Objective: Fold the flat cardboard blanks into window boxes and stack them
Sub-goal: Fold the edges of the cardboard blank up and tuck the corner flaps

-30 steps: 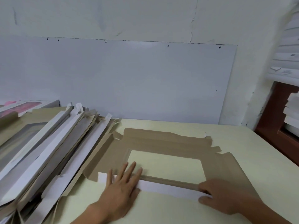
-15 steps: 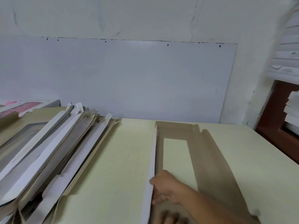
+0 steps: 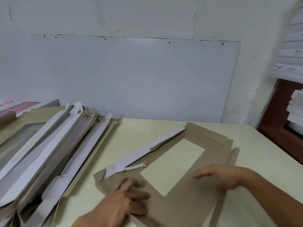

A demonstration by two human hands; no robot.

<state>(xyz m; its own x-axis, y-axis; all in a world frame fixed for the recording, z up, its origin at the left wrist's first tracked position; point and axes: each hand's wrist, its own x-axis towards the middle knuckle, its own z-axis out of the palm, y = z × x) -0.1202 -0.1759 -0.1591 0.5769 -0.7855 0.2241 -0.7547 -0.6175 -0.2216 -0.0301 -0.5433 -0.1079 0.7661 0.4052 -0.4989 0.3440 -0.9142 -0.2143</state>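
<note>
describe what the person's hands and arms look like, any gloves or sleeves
Both hands are bare: no gloves on the left hand or the right hand. The forearms in view are uncovered, with no sleeve showing. No watch or bracelet is visible; motion blur hides whether any rings are worn.

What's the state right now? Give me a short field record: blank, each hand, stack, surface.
blank: brown cardboard blank with window cutout, lying flat and skewed on the table; one long white-faced flap folded over
left hand: left hand resting on the blank's near corner, fingers fairly straight
right hand: right hand on the blank beside the cutout, fingers extended
stack: pile of flat blanks to the left, leaning
</note>
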